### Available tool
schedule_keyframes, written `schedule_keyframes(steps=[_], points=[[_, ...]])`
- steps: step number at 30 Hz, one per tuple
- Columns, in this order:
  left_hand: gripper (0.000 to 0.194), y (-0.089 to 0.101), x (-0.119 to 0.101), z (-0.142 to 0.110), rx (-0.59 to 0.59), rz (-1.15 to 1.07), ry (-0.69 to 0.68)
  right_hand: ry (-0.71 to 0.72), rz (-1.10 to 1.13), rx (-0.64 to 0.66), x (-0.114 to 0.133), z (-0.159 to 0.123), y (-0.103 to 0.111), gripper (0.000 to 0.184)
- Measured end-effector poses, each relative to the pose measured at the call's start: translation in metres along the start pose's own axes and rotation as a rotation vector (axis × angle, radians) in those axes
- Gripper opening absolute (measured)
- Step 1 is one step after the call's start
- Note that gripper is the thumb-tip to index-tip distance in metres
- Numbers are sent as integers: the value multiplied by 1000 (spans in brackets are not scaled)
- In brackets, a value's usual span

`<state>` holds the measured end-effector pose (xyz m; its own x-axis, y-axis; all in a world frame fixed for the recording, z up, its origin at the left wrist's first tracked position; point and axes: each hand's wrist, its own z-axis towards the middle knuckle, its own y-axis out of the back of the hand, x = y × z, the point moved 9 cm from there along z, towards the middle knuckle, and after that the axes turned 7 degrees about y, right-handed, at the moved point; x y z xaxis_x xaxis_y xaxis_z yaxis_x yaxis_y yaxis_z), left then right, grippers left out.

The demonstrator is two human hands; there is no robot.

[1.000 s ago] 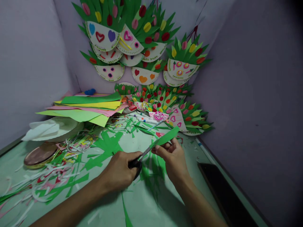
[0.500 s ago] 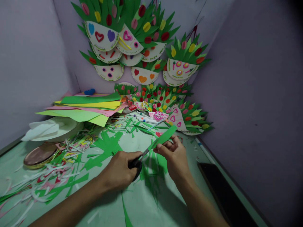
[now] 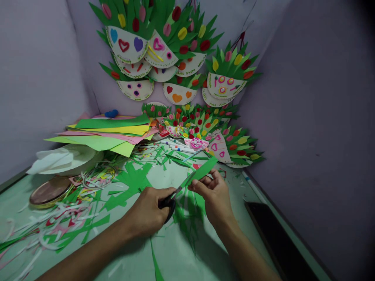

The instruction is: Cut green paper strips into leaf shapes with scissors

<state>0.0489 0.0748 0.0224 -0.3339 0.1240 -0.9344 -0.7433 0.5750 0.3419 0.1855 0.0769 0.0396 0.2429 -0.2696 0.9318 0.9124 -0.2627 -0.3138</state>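
Scissors (image 3: 170, 207) are sitting in our left hand (image 3: 149, 210), fingers clamped around the black handles, and their blades are meeting a green paper strip (image 3: 205, 168) that we are pinching in the fingers of our right hand (image 3: 216, 201). We are holding both over the middle of the counter (image 3: 181, 265); green scraps (image 3: 133, 181) are lying to the left, a dark flat slab (image 3: 275, 238) near right.

Black-handled scissors (image 3: 170, 203): metal blades angled up-right, at lower end of green paper strip (image 3: 205, 168). Strip narrow, slanted up-right, off the table.
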Motion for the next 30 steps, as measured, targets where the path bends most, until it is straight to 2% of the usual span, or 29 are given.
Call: schedule_keyframes(steps=[7, 14, 21, 26, 30], points=[[16, -1, 0, 0, 24, 24, 25, -7, -18, 11, -1, 1, -1, 42], [20, 6, -6, -3, -50, 40, 24, -20, -47, 36, -4, -2, -5, 41], [16, 5, -4, -2, -40, 42, 16, -34, -49, 44, -5, -1, -4, 40], [13, 0, -3, 0, 13, 35, 14, 11, -2, -23, 0, 4, 5, 40], [14, 4, -3, -2, -34, 80, 12, 8, -10, -37, 2, 5, 6, 42]])
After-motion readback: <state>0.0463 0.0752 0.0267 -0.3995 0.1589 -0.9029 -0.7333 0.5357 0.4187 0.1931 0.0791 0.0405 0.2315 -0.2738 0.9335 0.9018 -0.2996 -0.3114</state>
